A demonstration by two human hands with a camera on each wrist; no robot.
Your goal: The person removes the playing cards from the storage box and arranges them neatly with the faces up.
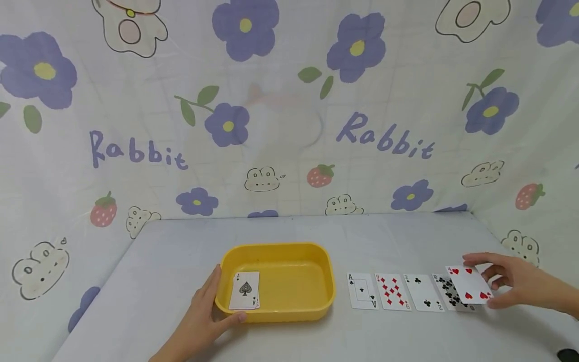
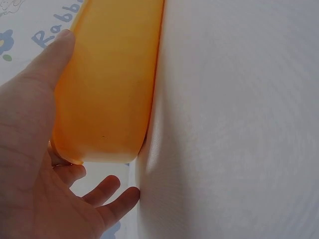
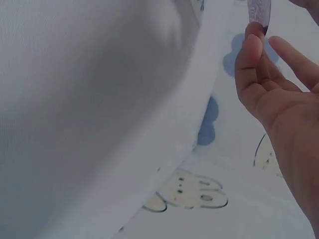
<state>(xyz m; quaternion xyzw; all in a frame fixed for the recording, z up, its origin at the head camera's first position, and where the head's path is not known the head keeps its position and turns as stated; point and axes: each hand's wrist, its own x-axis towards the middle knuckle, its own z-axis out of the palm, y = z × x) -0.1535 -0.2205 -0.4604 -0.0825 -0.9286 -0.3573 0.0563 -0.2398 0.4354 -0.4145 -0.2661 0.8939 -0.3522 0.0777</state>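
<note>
The four of hearts (image 1: 469, 285) has its long axis running near to far, its far end leaning left; it is at the right end of a card row, overlapping a clubs card (image 1: 447, 290), though contact between them is unclear. The yellow tray (image 1: 294, 315) lies lengthwise left to right on the desk (image 1: 389, 342), left of the row. The right hand (image 1: 513, 281), partly open, pinches the four between thumb and fingertips. The left hand (image 1: 205, 314) curves around the tray's near left corner, thumb along the near wall, other fingers partly spread. The four is white with red hearts, face up; the tray is shallow and round-cornered, holding the ace of spades (image 1: 246, 296). Left of the clubs card lie the two of clubs (image 1: 423, 292), nine of diamonds (image 1: 393, 291) and ace of clubs (image 1: 363, 291).
</note>
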